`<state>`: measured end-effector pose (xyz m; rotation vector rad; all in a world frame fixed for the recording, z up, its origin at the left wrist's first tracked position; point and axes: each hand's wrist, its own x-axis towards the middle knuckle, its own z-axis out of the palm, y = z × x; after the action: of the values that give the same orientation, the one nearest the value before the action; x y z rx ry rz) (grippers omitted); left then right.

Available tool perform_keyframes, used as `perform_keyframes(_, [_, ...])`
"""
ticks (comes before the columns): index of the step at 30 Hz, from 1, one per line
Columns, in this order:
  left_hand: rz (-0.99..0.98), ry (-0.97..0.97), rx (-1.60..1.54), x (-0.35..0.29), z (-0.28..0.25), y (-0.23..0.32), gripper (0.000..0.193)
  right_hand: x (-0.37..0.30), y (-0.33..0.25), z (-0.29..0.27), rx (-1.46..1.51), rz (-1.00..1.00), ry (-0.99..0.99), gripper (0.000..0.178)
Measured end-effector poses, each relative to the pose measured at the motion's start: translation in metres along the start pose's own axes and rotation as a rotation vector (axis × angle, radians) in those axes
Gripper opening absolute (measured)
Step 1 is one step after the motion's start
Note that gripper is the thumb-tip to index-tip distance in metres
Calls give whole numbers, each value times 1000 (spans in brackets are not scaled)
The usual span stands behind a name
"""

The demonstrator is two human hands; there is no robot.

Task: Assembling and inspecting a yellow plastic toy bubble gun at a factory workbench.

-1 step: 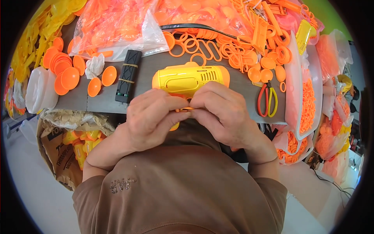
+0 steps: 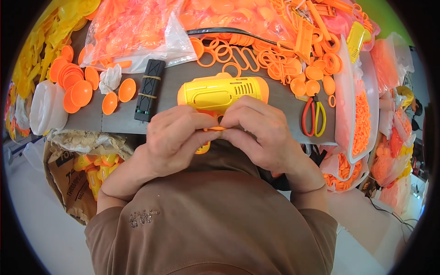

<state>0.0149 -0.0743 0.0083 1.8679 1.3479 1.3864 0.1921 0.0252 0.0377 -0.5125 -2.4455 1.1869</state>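
Observation:
A yellow-and-orange plastic toy body (image 2: 215, 94), shaped like a hair dryer with slotted vents, lies on the grey table just beyond my hands. My left hand (image 2: 176, 137) and my right hand (image 2: 259, 133) meet in front of it, thumbs and fingertips pinched together. Between them is a small orange plastic piece (image 2: 214, 129), mostly covered by the fingers. Under my left hand a yellow end (image 2: 203, 148) pokes out, perhaps the toy's handle. Whether the small piece touches the toy body is hidden.
Left of the toy are a black bar with bands (image 2: 150, 89), orange round cups (image 2: 81, 93) and a white tub (image 2: 46, 106). To the right lie red-and-yellow-handled cutters (image 2: 314, 117) and a bin of orange parts (image 2: 362, 123). Bagged orange parts (image 2: 137, 34) fill the back.
My fingertips have shifted slightly, and more of the small orange piece shows between them. The yellow end below my left hand is also more visible.

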Motion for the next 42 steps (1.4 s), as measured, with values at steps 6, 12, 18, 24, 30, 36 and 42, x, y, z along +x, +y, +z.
perform_keyframes(6, [162,-59,12,-5,-7,-8,20,-9,13,2,716,272,-178,14])
perform_keyframes(12, [-204,288,-249,-13,0,-30,34,15,15,-7,-115,10,131,32])
perform_keyframes(18, [-376,179,-356,-20,13,-46,40,23,19,9,-401,-182,56,35])
perform_keyframes(24, [-317,202,-354,-17,21,-45,35,21,13,15,-448,-124,74,32])
perform_keyframes(30, [-309,212,-227,-14,25,-45,30,15,11,21,-489,-161,100,29])
perform_keyframes(36, [-386,248,-422,-20,25,-46,38,-22,27,-14,-545,-24,397,27])
perform_keyframes(42, [-322,207,-354,-19,26,-47,44,-98,78,-44,-965,460,405,29])
